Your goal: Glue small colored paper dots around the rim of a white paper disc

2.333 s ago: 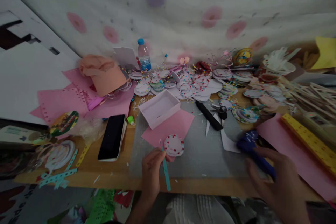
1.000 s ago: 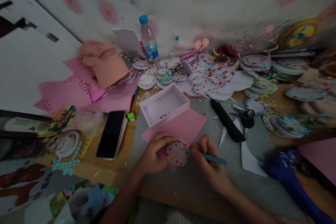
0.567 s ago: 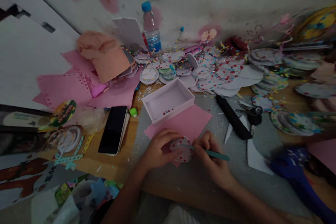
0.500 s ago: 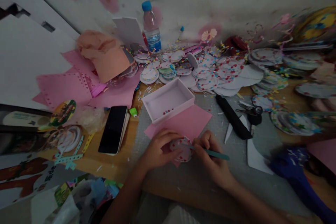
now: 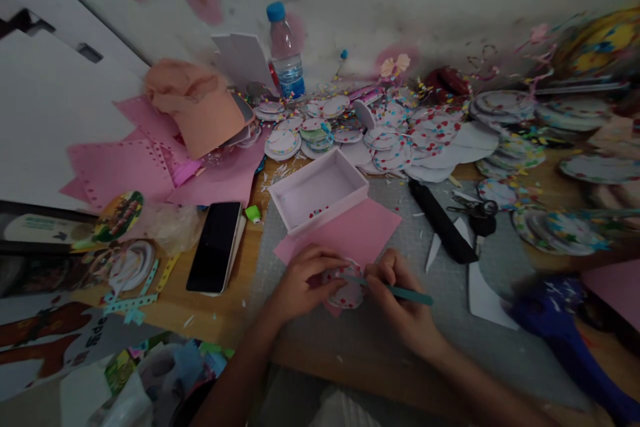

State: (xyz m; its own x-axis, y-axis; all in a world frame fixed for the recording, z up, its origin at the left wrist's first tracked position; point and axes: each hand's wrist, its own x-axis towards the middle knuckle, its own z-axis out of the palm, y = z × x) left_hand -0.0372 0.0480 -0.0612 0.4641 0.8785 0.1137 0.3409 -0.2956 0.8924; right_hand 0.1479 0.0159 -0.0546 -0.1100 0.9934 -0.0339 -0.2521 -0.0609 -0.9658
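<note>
My left hand (image 5: 305,283) holds a small white paper disc (image 5: 349,295) with red dots around its rim, thumb and fingers at its left side. In my right hand (image 5: 400,290) are slim teal tweezers (image 5: 413,295), gripped like a pen. Their grey tip lies over the disc close to my left fingertips; whether it touches cannot be made out. Under the disc and partly under my left hand lies a pink paper sheet (image 5: 357,230). Just beyond stands an open white box (image 5: 350,199) with a few small red bits inside.
Many decorated discs (image 5: 393,150) are piled along the wall. A water bottle (image 5: 287,57), peach cap (image 5: 205,107) and phone (image 5: 214,247) stand or lie left. On the grey cutting mat (image 5: 300,340), right, are a black pouch (image 5: 443,220) and keys (image 5: 480,207); a blue tool (image 5: 560,327) lies beyond.
The view has shifted very slightly. My left fingers have moved a little on the disc, and the tweezers stay over it with almost no movement.
</note>
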